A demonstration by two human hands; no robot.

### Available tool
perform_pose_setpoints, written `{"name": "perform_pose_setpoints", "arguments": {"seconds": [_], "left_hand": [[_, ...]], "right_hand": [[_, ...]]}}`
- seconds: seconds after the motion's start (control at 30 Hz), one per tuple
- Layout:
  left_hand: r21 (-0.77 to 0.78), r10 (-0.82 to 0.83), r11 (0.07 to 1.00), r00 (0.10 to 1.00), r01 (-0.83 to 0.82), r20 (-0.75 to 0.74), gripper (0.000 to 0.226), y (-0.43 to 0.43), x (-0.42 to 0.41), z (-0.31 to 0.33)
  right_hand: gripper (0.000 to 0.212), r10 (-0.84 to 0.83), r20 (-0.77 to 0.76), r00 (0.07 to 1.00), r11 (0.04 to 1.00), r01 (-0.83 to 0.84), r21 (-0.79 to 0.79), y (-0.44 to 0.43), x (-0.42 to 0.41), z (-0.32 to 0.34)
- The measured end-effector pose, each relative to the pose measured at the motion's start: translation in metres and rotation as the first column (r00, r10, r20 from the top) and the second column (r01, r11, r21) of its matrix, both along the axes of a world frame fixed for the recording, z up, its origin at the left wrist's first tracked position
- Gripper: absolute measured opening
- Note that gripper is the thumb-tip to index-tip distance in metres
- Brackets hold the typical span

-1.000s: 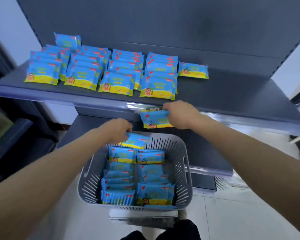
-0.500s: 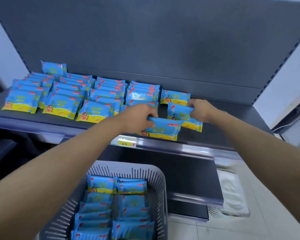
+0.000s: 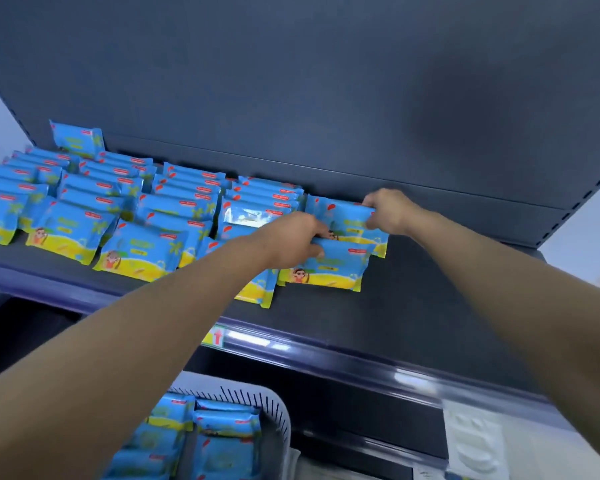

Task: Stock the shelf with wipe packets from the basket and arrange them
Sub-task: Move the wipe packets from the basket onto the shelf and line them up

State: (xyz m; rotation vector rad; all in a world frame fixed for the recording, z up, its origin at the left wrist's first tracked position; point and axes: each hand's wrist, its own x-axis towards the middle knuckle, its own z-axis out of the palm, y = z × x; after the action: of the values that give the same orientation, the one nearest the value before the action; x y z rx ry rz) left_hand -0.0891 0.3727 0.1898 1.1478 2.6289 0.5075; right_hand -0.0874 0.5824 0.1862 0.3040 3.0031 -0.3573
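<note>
**A:** How will these packets handle?

**B:** Light and soft, I'd judge. It's slick film over a wad of wipes, so a packet bends and may slip. It's best taken by a short end, thumb on top and fingers beneath.

**A:** What are the hands doing?

**B:** The left hand [image 3: 291, 244] pinches the left end of the near packet [image 3: 329, 268]. That packet lies flat on the shelf [image 3: 430, 306], at the right end of the stock. The right hand [image 3: 388, 211] pinches the right end of the far packet [image 3: 347, 220], just behind it. The two packets overlap.

**A:** And the count?

**B:** Two packets are in hand, starting a fifth row. To their left are four rows [image 3: 184, 209] running from near to far. They overlap like shingles, too closely for an exact count. One upright packet [image 3: 77, 138] leans against the back panel [image 3: 326, 98] at the far left.

**A:** And the basket?

**B:** There is one basket [image 3: 278, 410], below the shelf's near edge. It holds two columns of packets, but the frame cuts them off, so I can't tell how many.
</note>
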Motion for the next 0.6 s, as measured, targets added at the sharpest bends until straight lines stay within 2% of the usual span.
{"name": "perform_pose_setpoints", "arguments": {"seconds": [0.2, 0.33, 0.6], "left_hand": [[-0.088, 0.041, 0.995, 0.998, -0.045, -0.052, 0.028, 0.03, -0.036, -0.014], [-0.113, 0.05, 0.991, 0.991, -0.064, -0.124, 0.032, 0.048, -0.05, -0.023], [-0.117, 0.015, 0.992, 0.956, -0.051, -0.294, 0.039, 0.053, -0.055, -0.035]], "right_hand": [[0.035, 0.013, -0.04, 0.999, 1.0, -0.014, -0.025, 0.017, -0.017, -0.01], [0.023, -0.093, -0.153, 0.984, 0.99, 0.075, -0.121, 0.027, -0.013, -0.009], [0.028, -0.057, -0.301, 0.952, 0.998, 0.045, -0.045, 0.008, 0.014, 0.001]]}}
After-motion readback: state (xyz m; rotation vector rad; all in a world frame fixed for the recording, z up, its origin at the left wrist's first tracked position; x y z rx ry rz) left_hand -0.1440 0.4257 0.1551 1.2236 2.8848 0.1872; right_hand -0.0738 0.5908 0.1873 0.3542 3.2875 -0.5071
